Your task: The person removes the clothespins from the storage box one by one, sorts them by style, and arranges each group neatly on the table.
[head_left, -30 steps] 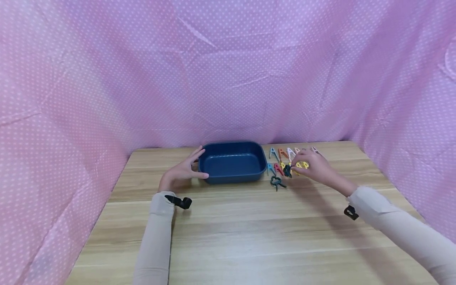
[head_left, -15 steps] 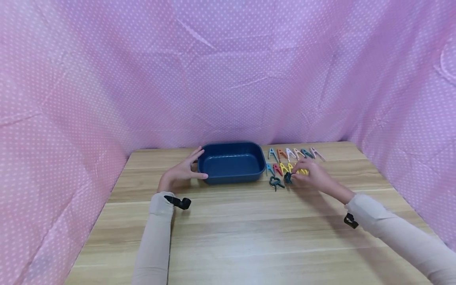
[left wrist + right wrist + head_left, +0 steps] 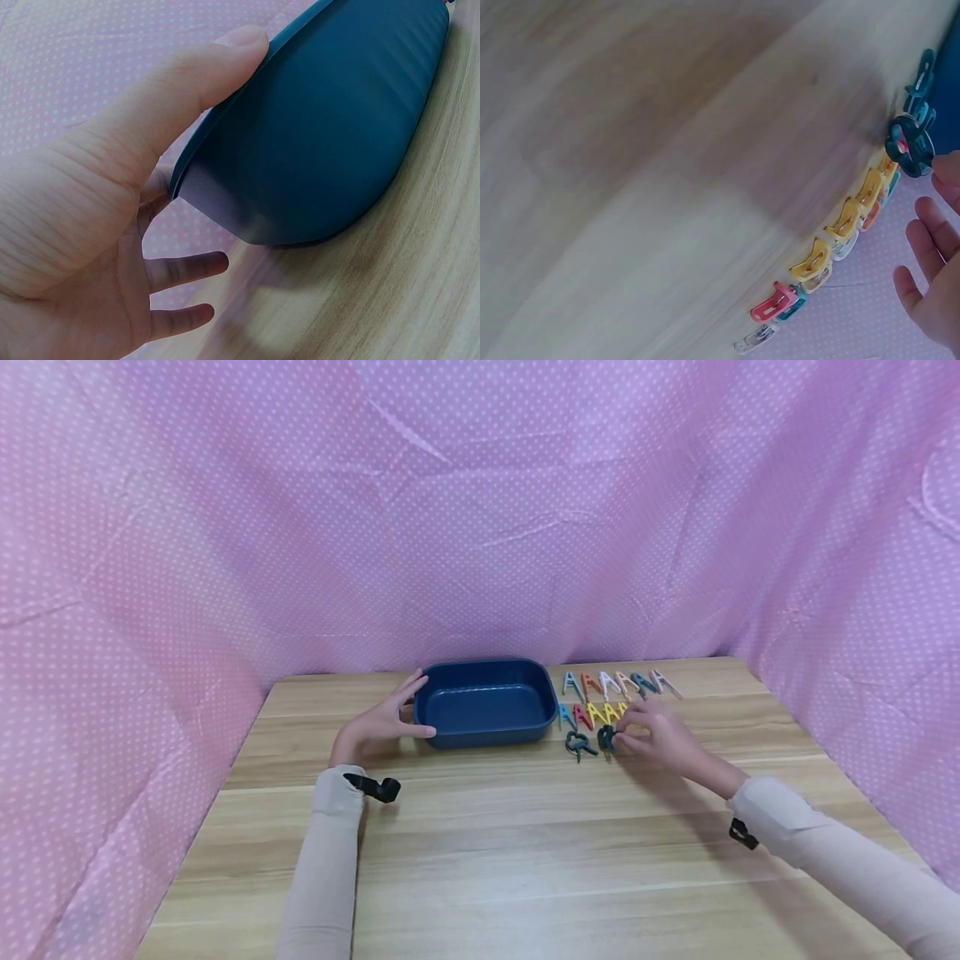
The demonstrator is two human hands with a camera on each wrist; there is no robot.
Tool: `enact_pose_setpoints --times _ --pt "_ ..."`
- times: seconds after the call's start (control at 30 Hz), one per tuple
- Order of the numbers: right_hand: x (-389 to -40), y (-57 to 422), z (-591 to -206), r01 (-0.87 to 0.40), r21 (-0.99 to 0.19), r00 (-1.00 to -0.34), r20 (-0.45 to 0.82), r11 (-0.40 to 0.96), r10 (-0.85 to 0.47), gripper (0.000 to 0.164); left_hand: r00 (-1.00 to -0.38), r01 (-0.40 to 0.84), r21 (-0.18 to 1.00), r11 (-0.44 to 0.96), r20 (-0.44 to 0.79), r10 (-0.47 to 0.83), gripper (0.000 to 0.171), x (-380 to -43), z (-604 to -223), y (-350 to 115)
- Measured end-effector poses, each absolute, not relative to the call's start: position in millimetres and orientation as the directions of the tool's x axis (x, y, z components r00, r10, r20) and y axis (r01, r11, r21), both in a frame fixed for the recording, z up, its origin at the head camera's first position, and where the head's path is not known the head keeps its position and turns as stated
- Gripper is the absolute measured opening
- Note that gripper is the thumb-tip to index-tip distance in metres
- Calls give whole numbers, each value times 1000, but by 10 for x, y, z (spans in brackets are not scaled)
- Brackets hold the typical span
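My left hand (image 3: pixel 382 718) rests against the left end of a dark blue rectangular basin (image 3: pixel 487 739). In the left wrist view, its thumb lies on the basin's rim and the other fingers extend loosely beside the end wall. Between thumb and index finger, my right hand (image 3: pixel 660 739) pinches a dark green clip (image 3: pixel 911 150) with a rounded, looped head. A similar dark green clip (image 3: pixel 579 743) lies just left of it on the table. Behind them are rows of plastic clothespins, including a red clothespin (image 3: pixel 582 716) and a yellow clothespin (image 3: pixel 595 714); my right fingers hide part of the nearer row.
The farther row includes a light blue clothespin (image 3: pixel 572 683), an orange clothespin (image 3: pixel 591 683) and a pale pink clothespin (image 3: pixel 664 682) at its right end. All stand right of the basin on the wooden table (image 3: pixel 480 852). A pink dotted cloth (image 3: pixel 480 527) hangs behind.
My right hand has moved toward me with the dark green clip, from over the nearer clothespin row to beside the other dark green clip. My left hand stays at the basin.
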State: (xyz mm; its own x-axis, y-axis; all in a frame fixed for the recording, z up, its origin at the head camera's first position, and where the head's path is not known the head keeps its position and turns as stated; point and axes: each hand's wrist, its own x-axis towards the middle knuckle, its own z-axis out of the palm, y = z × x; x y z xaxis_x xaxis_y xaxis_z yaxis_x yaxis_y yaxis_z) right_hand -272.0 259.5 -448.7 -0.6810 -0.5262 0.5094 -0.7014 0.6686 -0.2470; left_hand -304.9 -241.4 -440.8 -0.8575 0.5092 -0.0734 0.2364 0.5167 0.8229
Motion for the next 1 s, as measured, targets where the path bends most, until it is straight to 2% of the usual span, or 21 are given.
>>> enact_pose_setpoints --times 0.1,0.37,0.87,1.0 --pt "-2683 2609 -4499 -711 -204 -661 520 673 -541 19 -857 241 819 521 -72 510 106 -3041 -4415 -2418" --pt "-2628 2642 -4466 -702 -138 -662 487 698 -569 15 -858 260 810 526 -56 511 106 -3027 -4421 -2406" --pt "-2608 2678 -4598 -737 -63 -613 479 672 -628 12 -855 296 788 540 -34 518 104 -3037 -4456 -2412" --pt "-2594 2668 -4635 -724 -48 -618 488 689 -616 11 -855 282 796 535 -44 516 105 -3039 -4443 -2412"
